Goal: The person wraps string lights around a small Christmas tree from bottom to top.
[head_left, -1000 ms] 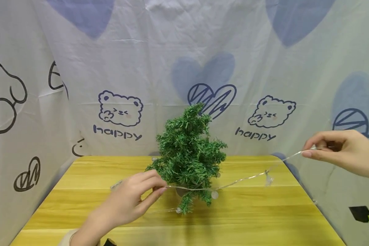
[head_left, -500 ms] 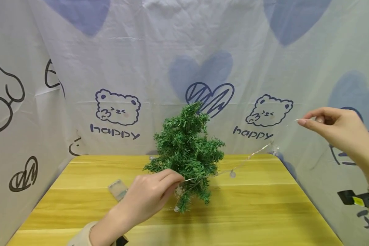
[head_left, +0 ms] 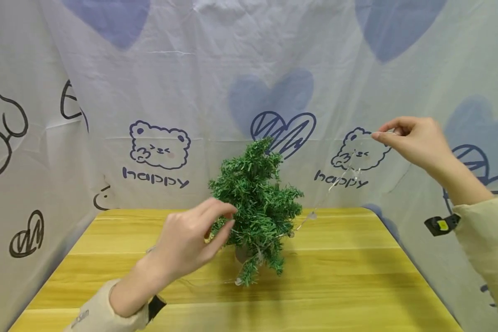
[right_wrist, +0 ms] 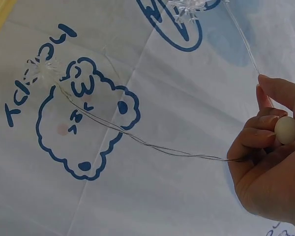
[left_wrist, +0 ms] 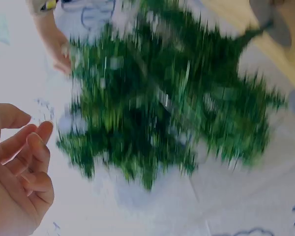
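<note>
A small green artificial Christmas tree (head_left: 257,198) stands at the middle of the table. My right hand (head_left: 419,143), raised to the right of the tree, pinches the thin wire of a string of lights (head_left: 336,183). From there the string slants down to the tree's lower right branches and across its front. Clear snowflake-shaped pieces (right_wrist: 42,69) hang on it in the right wrist view, and a whitish ball (right_wrist: 286,130) lies within the curled fingers. My left hand (head_left: 191,237) is beside the tree's left side, thumb and fingers apart, holding nothing.
The wooden table (head_left: 336,286) meets a printed white cloth backdrop (head_left: 216,92) at the back and sides. A round light piece (head_left: 238,281) sits by the lowest front branch, with wire running left. A clear box is mostly hidden behind the left wrist.
My left hand has let go of the string and moved up and left. My right hand has risen and come inward, lifting its end of the string into a steeper slant.
</note>
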Tool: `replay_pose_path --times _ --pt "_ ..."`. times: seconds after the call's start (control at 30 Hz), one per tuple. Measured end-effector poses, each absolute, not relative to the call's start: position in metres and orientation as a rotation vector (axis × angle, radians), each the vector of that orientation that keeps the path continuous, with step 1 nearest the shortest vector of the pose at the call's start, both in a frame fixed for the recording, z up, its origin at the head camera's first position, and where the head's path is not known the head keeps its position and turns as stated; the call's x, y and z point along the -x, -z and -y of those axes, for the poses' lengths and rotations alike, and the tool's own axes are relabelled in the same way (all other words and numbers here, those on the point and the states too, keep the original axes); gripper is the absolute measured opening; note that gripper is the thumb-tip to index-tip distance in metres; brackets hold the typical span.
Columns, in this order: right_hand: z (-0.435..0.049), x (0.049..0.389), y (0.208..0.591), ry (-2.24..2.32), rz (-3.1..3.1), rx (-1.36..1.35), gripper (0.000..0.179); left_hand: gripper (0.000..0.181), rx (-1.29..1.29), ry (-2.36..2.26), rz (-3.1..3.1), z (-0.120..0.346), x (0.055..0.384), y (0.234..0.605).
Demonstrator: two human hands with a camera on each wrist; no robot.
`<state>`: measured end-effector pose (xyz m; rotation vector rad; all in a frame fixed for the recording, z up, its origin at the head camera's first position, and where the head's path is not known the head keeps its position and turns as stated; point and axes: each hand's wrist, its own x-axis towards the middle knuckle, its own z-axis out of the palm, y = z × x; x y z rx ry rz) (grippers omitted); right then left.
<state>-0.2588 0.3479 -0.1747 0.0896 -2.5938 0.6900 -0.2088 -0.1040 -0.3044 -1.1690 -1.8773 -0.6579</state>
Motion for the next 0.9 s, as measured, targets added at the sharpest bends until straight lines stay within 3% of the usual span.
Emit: replay_pose_path --times 0.37,0.63,0.9 --pt "-0.316 0.309 0.168 -0.619 2.605 -0.138 0.041 0.018 1.046 1.045 2.056 0.119 0.288 0.243" --pt "-0.281 0.335 0.172 -0.616 2.582 -0.233 0.032 0.024 0.983 1.265 2.289 0.089 0.339 0.216" --pt "-0.242 0.355 0.173 -0.588 2.588 -0.305 0.029 0.029 1.1 1.284 2.468 0.052 0.371 0.201"
